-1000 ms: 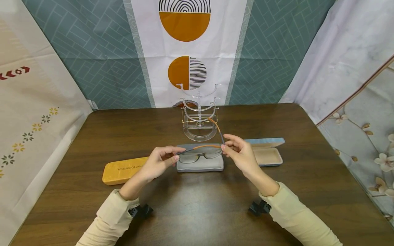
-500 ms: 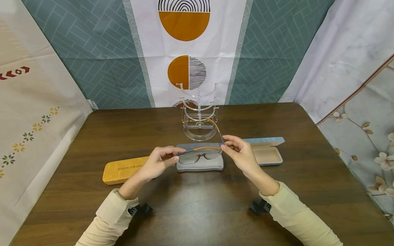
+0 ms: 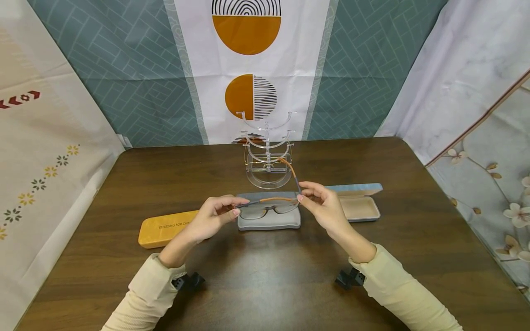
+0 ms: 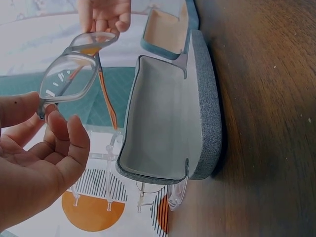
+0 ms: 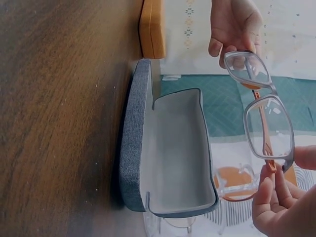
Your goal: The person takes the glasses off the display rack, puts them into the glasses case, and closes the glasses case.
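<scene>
A pair of eyeglasses (image 3: pixel 271 208) with a grey frame and orange-tipped temples is held up between my hands, lenses toward me. My left hand (image 3: pixel 216 218) pinches the frame's left end by the hinge. At the opposite end, my right hand (image 3: pixel 326 209) grips the right hinge between thumb and fingers. The left temple (image 3: pixel 275 198) lies folded across behind the lenses, while the right temple (image 3: pixel 290 170) points away toward the back. Close beyond and below the glasses stands an open grey glasses case (image 4: pixel 153 118), its pale inside bare in both wrist views.
Behind the case is a clear acrylic glasses stand (image 3: pixel 268 185), with thin-framed glasses on a low tier. A yellow glasses case (image 3: pixel 163 230) lies shut at left, partly behind my left hand. At right sits an open blue case (image 3: pixel 359 210) with a beige lining.
</scene>
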Tool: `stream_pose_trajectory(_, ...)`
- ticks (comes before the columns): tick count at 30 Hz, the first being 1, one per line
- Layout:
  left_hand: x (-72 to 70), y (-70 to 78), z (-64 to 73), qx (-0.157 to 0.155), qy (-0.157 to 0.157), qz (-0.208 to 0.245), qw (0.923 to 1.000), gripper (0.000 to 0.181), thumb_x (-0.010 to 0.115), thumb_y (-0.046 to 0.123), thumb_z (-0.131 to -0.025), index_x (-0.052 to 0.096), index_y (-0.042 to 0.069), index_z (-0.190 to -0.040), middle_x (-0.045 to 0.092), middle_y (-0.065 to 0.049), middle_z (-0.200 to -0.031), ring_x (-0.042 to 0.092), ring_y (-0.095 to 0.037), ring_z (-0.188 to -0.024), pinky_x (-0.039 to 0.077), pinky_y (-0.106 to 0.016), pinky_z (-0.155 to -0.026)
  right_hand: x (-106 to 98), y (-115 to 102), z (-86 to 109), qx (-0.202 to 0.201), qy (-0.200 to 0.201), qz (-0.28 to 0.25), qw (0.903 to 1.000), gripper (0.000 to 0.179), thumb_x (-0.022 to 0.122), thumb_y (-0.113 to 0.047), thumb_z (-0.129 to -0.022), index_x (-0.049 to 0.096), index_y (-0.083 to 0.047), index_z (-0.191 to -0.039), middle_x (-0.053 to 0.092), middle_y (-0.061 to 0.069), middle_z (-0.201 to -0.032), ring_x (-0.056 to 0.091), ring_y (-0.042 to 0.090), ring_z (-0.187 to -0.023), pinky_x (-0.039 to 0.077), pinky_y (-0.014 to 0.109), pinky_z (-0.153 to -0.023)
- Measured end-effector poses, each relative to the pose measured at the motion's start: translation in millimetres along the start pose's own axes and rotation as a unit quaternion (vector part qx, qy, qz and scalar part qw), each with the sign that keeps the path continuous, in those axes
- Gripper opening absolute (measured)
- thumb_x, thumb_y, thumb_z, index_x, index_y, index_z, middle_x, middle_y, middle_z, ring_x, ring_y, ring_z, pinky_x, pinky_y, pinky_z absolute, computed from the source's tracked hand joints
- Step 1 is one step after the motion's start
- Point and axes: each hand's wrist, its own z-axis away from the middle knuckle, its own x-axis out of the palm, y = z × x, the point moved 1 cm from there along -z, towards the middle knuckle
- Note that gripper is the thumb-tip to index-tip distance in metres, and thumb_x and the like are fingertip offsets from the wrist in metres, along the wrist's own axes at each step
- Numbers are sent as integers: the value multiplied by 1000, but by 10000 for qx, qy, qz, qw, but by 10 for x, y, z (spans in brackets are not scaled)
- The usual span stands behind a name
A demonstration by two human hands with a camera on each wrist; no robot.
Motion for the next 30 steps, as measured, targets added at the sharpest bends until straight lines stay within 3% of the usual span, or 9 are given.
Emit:
stream_pose_trajectory(7, 29, -20, 3, -122, 341, 46, 9993, 22, 57, -8, -84, 62, -9, -105, 57, -11, -83, 49, -9, -65, 41, -20, -56, -3, 10, 0, -49, 62, -141, 9999, 32, 61, -3, -86, 57, 2, -117, 62, 13, -92, 55, 13, -76, 42, 21, -64)
stream_pose_trajectory(19, 68, -68, -3, -128, 1055, 300, 9939, 17, 60, -8, -82, 62, -12, -98, 56, -12, -76, 54, -8, -65, 47, -18, -60, 5, 41, 11, -175, 175, -571, 9981, 38, 62, 1, -84, 53, 7, -120, 62, 15, -94, 60, 17, -83, 48, 20, -72)
stream_pose_trajectory(30, 78, -62, -24, -109, 1293, 188, 9914, 17, 61, -5, -83, 64, -10, -99, 57, -12, -77, 52, -10, -69, 46, -19, -63, 49, 36, 36, -226, 264, -1356, 9902, 39, 61, 11, -80, 52, 13, -119, 64, -8, -85, 60, 6, -81, 49, 20, -75)
